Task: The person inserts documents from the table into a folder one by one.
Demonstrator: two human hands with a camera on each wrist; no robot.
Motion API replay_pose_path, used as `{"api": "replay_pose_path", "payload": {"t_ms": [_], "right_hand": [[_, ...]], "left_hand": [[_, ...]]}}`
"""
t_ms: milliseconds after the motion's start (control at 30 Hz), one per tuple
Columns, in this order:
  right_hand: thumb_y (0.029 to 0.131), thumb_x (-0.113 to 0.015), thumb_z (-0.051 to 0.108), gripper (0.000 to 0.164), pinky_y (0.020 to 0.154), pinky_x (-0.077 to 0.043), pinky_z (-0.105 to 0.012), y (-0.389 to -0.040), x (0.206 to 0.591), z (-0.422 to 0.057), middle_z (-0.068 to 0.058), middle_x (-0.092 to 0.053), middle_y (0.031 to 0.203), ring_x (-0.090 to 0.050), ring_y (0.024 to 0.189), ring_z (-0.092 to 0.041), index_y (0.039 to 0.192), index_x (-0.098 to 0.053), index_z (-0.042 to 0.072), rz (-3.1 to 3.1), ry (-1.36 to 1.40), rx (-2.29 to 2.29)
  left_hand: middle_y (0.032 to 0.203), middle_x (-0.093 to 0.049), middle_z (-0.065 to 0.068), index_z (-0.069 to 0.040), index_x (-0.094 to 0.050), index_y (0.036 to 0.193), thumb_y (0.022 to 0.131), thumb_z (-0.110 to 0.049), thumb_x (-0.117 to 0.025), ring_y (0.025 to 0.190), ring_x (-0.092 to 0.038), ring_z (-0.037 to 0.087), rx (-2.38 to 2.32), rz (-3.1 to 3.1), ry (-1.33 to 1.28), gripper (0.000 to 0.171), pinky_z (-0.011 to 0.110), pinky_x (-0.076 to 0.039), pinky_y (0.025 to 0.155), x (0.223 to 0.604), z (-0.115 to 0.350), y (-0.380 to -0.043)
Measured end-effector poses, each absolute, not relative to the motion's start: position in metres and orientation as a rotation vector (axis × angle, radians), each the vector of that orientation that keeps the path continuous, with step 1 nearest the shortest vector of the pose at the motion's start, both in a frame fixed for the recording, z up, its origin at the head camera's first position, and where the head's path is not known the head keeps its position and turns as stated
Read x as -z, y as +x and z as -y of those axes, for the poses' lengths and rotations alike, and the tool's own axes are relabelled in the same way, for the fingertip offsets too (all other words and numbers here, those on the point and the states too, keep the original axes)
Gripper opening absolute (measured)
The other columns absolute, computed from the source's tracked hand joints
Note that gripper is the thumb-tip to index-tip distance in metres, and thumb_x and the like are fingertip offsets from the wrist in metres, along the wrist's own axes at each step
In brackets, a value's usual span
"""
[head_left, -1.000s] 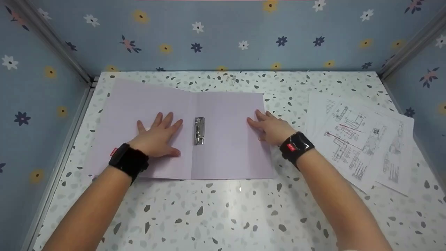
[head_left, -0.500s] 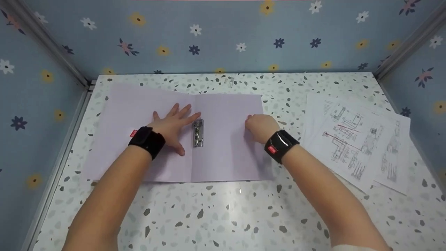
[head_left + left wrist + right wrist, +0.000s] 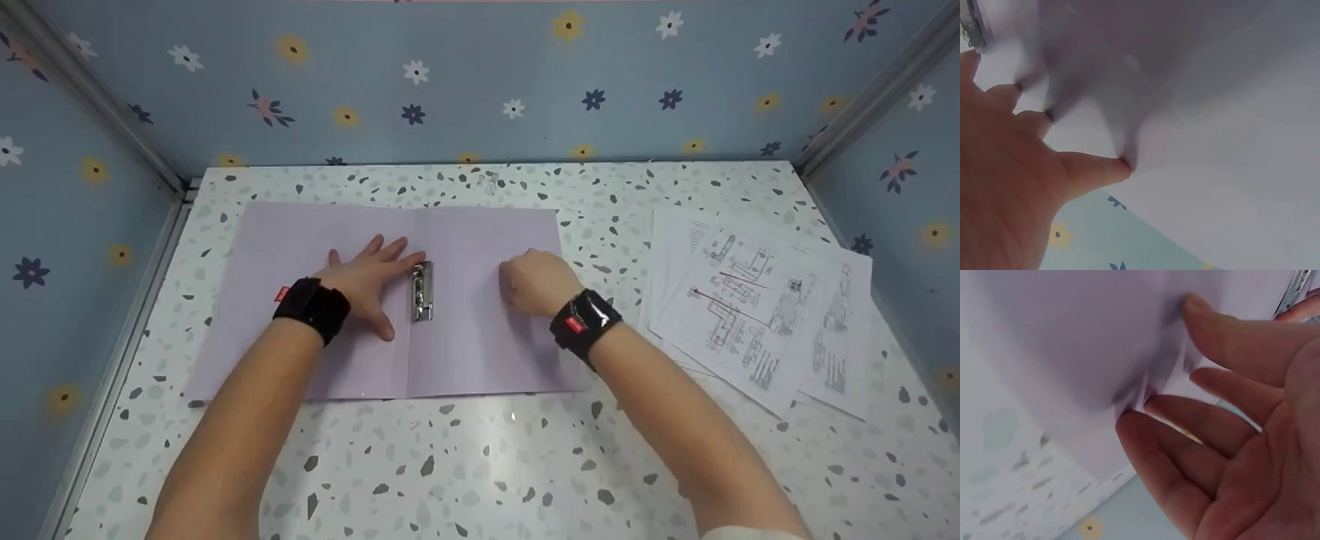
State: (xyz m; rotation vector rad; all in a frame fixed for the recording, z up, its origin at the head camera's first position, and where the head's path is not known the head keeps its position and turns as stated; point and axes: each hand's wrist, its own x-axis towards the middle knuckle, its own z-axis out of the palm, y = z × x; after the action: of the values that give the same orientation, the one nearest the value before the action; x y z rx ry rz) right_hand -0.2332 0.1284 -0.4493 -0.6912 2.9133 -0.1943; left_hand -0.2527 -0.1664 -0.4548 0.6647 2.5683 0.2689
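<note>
A light purple folder (image 3: 465, 360) lies spread flat on the speckled table, with a metal clip (image 3: 422, 292) beside its centre fold. My left hand (image 3: 365, 283) rests on the left cover with its fingers spread; one fingertip lies right by the clip's top end. Over the right panel is my right hand (image 3: 536, 281), its knuckles up and its fingers bent down. In the right wrist view the fingertips (image 3: 1129, 417) touch the purple surface, and nothing is between fingers and thumb.
Several loose printed sheets (image 3: 739, 322) with line drawings and red lines overlap on the right of the table (image 3: 480, 465). Blue flowered panels (image 3: 465, 75) stand at the back and both sides.
My left hand has slid right, towards the clip. The right hand has moved from the folder's right edge inward, its fingers now bent under. The left cover's raised far corner now lies flatter.
</note>
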Motion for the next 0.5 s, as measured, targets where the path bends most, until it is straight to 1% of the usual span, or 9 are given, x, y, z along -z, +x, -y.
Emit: {"api": "replay_pose_path", "payload": {"t_ms": [67, 100, 133, 167, 233, 267, 333, 400, 500], "right_hand": [[0.090, -0.070, 0.028, 0.020, 0.057, -0.049, -0.036, -0.229, 0.454, -0.112, 0.000, -0.062, 0.064, -0.059, 0.060, -0.021, 0.081, -0.068, 0.011, -2.919, -0.600, 0.364], [0.091, -0.068, 0.036, 0.027, 0.058, -0.049, -0.036, -0.226, 0.456, -0.103, 0.000, -0.062, 0.065, -0.059, 0.060, -0.021, 0.082, -0.067, 0.011, -2.914, -0.555, 0.435], [0.092, -0.067, 0.045, 0.035, 0.061, -0.050, -0.037, -0.223, 0.458, -0.094, -0.002, -0.065, 0.069, -0.061, 0.064, -0.022, 0.088, -0.069, 0.010, -2.906, -0.504, 0.495], [0.091, -0.065, 0.051, 0.044, 0.066, -0.053, -0.039, -0.221, 0.459, -0.085, -0.007, -0.068, 0.077, -0.064, 0.072, -0.025, 0.096, -0.070, 0.007, -2.897, -0.458, 0.539], [0.088, -0.062, 0.063, 0.068, 0.084, -0.054, -0.046, -0.216, 0.463, -0.068, -0.021, -0.070, 0.102, -0.066, 0.097, -0.035, 0.117, -0.067, 0.001, -2.878, -0.366, 0.588], [0.086, -0.061, 0.068, 0.080, 0.094, -0.050, -0.051, -0.214, 0.464, -0.060, -0.029, -0.065, 0.116, -0.062, 0.110, -0.041, 0.127, -0.063, 0.000, -2.870, -0.325, 0.587], [0.083, -0.060, 0.073, 0.095, 0.107, -0.037, -0.061, -0.212, 0.466, -0.048, -0.039, -0.048, 0.136, -0.044, 0.130, -0.051, 0.141, -0.053, -0.002, -2.871, -0.259, 0.566], [0.081, -0.061, 0.075, 0.099, 0.111, -0.026, -0.067, -0.210, 0.469, -0.039, -0.043, -0.036, 0.144, -0.030, 0.138, -0.056, 0.144, -0.050, -0.001, -2.879, -0.209, 0.529], [0.078, -0.062, 0.076, 0.099, 0.110, -0.024, -0.070, -0.209, 0.471, -0.031, -0.044, -0.035, 0.144, -0.028, 0.138, -0.057, 0.142, -0.053, 0.001, -2.911, -0.177, 0.474]], "left_hand": [[0.168, -0.002, 0.003, -0.032, -0.017, 0.160, 0.056, -0.045, -0.096, 0.152, 0.004, 0.036, -0.281, -2.566, 0.673, 0.131, 0.085, -0.002, 0.099, 0.455, 0.168, -0.254], [0.168, -0.003, 0.004, -0.030, -0.018, 0.160, 0.056, -0.044, -0.096, 0.152, 0.003, 0.036, -0.293, -2.568, 0.678, 0.131, 0.085, -0.002, 0.099, 0.454, 0.168, -0.254], [0.168, -0.004, 0.004, -0.030, -0.019, 0.160, 0.056, -0.045, -0.095, 0.152, 0.003, 0.037, -0.301, -2.570, 0.678, 0.131, 0.085, -0.002, 0.099, 0.455, 0.169, -0.255], [0.168, -0.004, 0.004, -0.030, -0.019, 0.160, 0.056, -0.046, -0.095, 0.152, 0.002, 0.036, -0.304, -2.572, 0.677, 0.131, 0.085, -0.003, 0.100, 0.455, 0.169, -0.255], [0.168, -0.004, 0.003, -0.033, -0.019, 0.160, 0.055, -0.047, -0.095, 0.152, 0.002, 0.035, -0.315, -2.577, 0.668, 0.130, 0.084, -0.003, 0.101, 0.457, 0.169, -0.256], [0.168, -0.004, 0.002, -0.035, -0.019, 0.160, 0.055, -0.048, -0.095, 0.152, 0.003, 0.034, -0.317, -2.580, 0.664, 0.130, 0.084, -0.003, 0.101, 0.458, 0.170, -0.256], [0.168, -0.004, 0.001, -0.038, -0.018, 0.159, 0.055, -0.049, -0.094, 0.152, 0.003, 0.033, -0.323, -2.578, 0.660, 0.130, 0.083, -0.003, 0.102, 0.460, 0.170, -0.256], [0.168, -0.003, 0.000, -0.040, -0.018, 0.159, 0.054, -0.050, -0.094, 0.152, 0.004, 0.032, -0.338, -2.570, 0.652, 0.130, 0.083, -0.002, 0.102, 0.463, 0.172, -0.256], [0.168, -0.002, -0.001, -0.042, -0.019, 0.158, 0.054, -0.049, -0.094, 0.152, 0.006, 0.031, -0.360, -2.559, 0.639, 0.129, 0.083, -0.001, 0.102, 0.466, 0.175, -0.257]]}}
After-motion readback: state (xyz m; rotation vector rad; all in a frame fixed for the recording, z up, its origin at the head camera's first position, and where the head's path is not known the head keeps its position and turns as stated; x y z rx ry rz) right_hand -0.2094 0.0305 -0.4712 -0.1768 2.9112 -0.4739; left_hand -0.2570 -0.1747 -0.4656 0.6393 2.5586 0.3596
